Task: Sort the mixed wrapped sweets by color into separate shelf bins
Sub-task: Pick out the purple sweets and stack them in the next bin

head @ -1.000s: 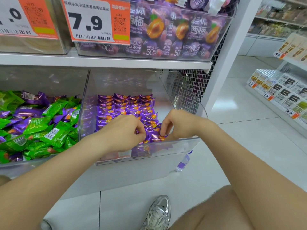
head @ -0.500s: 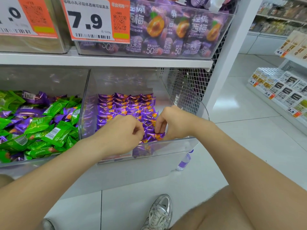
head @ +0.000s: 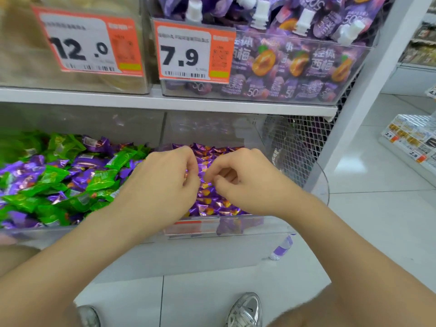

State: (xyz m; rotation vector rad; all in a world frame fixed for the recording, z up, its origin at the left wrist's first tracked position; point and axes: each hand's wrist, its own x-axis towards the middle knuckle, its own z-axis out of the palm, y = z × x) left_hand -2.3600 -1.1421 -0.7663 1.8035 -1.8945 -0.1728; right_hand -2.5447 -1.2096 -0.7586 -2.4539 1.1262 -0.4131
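The clear right bin [head: 271, 223] on the low shelf holds purple wrapped sweets [head: 212, 204] laid in rows. Beside it, the left bin [head: 47, 232] holds a jumble of green sweets [head: 54, 173] and purple sweets [head: 87, 159]. My left hand [head: 165, 185] hovers over the right bin's left half, back toward me, fingers curled down and hidden. Close beside it, my right hand [head: 245, 182] is just above the purple rows with fingers curled in and nothing visible between them.
The shelf above [head: 165, 102] carries a bin of purple spouted pouches [head: 295, 67] and price tags 12.0 [head: 80, 48] and 7.9 [head: 184, 55]. Wire mesh [head: 304, 138] and a white post [head: 358, 90] close the right side. A small purple item [head: 282, 247] lies on the floor; my shoe [head: 247, 310] is below.
The view has swung upward and closer. Both hands have lifted off the front rows of purple sweets and now hover over the middle of the right bin, slightly apart.
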